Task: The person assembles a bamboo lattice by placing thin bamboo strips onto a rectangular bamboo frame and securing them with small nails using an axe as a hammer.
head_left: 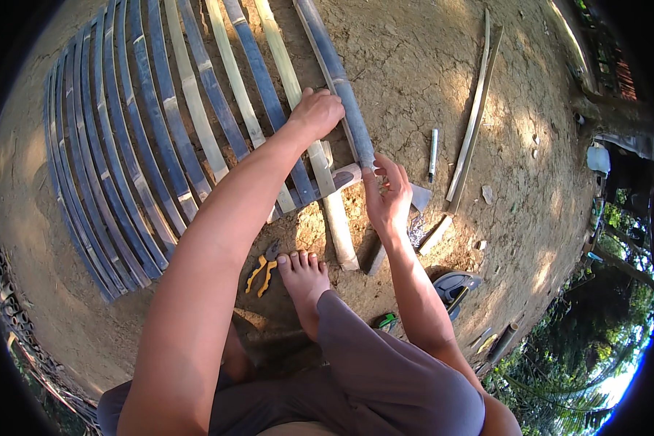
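A row of dark and pale bamboo slats (168, 109) lies across the crosspiece (347, 176) on the ground. Along its right side runs a thicker grey split bamboo piece (336, 69). My left hand (317, 114) is closed, knuckles up, between a pale slat (282, 54) and this thicker piece; its fingertips are hidden, so what it grips cannot be made out. At the near end of the split bamboo piece, my right hand (389, 195) has thumb and fingers bent around the tip. A short pale bamboo length (338, 232) sticks out toward me below the crosspiece.
Yellow-handled pliers (263, 270) lie beside my bare foot (304, 280). Right of my hands are a marker pen (433, 155), long thin bamboo strips (475, 109) and a grey metal piece (421, 198). A green-and-black object (387, 321) sits near my knee.
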Demonstrator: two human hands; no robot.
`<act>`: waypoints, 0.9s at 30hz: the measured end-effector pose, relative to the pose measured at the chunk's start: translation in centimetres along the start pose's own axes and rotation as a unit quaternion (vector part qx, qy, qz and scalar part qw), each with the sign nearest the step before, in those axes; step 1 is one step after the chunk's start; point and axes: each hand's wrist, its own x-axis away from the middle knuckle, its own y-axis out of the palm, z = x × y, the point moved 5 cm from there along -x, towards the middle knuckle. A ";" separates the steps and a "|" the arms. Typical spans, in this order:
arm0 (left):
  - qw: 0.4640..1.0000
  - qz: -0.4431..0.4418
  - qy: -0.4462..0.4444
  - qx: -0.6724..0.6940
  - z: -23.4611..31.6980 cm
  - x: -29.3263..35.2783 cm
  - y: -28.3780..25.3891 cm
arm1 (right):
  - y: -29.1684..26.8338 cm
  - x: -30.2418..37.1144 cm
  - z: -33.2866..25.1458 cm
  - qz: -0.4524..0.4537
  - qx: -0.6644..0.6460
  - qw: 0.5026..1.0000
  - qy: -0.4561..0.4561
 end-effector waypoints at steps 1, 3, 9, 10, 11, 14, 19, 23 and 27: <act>1.000 0.009 0.008 -0.008 -0.2 0.2 0.0 | 0.2 -0.2 -0.1 -0.005 0.001 1.000 -0.006; 0.999 0.022 0.031 -0.015 -0.2 0.6 -0.6 | 0.7 -0.7 -0.1 -0.011 -0.014 1.000 -0.001; 0.989 0.007 0.064 0.134 2.3 2.2 -5.0 | 2.4 -3.2 0.9 -0.009 -0.143 0.985 0.096; 0.984 0.015 0.070 0.165 3.0 2.9 -5.6 | 3.0 -3.4 1.8 -0.013 -0.176 0.977 0.122; 0.978 0.023 0.073 0.196 3.2 3.7 -5.8 | 3.2 -3.3 1.5 -0.018 -0.201 0.971 0.125; 0.957 0.033 0.069 0.281 3.1 5.9 -5.7 | 4.0 -2.7 0.7 -0.036 -0.268 0.953 0.134; 0.951 -0.002 0.051 0.305 2.6 8.5 -4.3 | 4.9 0.0 1.9 -0.082 -0.233 0.959 0.140; 0.967 0.039 0.137 0.210 2.0 9.3 -3.2 | 4.3 1.9 0.8 -0.109 -0.103 0.985 0.082; 0.972 0.016 0.154 0.178 2.3 9.1 -2.4 | 4.8 2.7 1.0 -0.110 -0.082 0.988 0.066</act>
